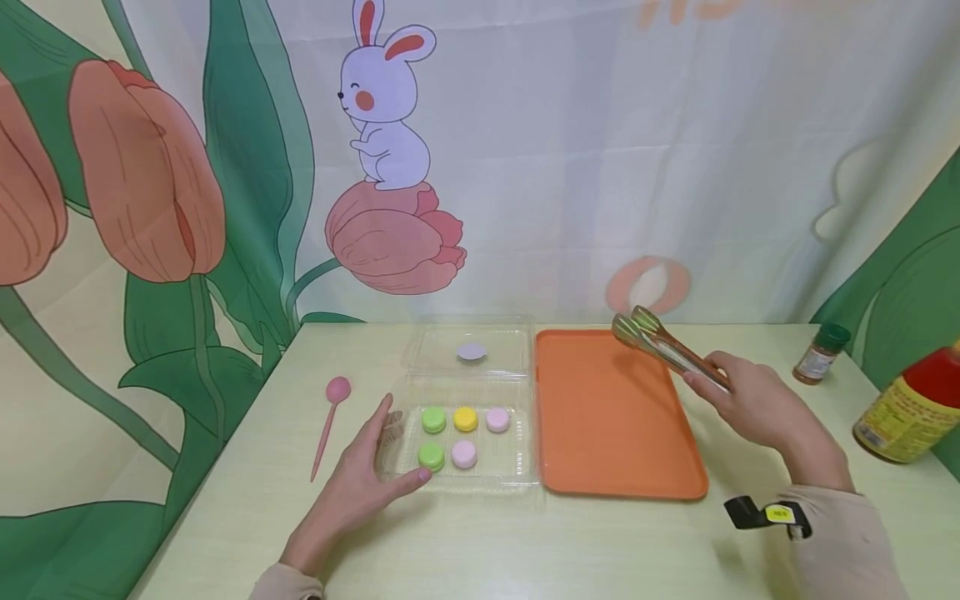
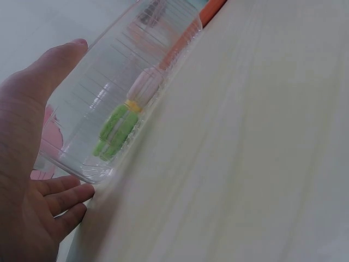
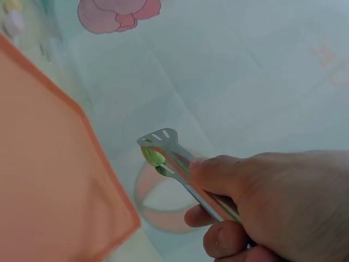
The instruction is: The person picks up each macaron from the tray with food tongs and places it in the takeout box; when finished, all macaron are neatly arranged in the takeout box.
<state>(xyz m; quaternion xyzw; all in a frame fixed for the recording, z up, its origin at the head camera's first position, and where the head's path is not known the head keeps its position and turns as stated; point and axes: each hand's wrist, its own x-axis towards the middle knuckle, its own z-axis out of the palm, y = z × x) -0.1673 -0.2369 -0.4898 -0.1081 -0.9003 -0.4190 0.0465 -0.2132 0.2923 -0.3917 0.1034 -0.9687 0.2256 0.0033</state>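
Macarons [image 1: 447, 437], five of them, sit in the clear clamshell box [image 1: 517, 467], two green, one yellow, two pink; left hand [image 1: 358, 486] lies flat with fingers straight against the box's near-left corner. Orange tray [image 1: 600, 417] beside it holds nothing yet. Beyond, right hand [image 1: 757, 406] grips tongs [image 1: 663, 346] above the tray's far edge, their tips closed

The red-capped bottle [image 1: 911, 408] was cut off by the head view's right edge, its label too small to read, like that of the small spice jar [image 1: 819, 354]. In the left wrist view the left hand [image 2: 27, 164] ran off-frame, and the macarons [image 2: 122, 123] blurred behind the clear plastic box [image 2: 109, 82].
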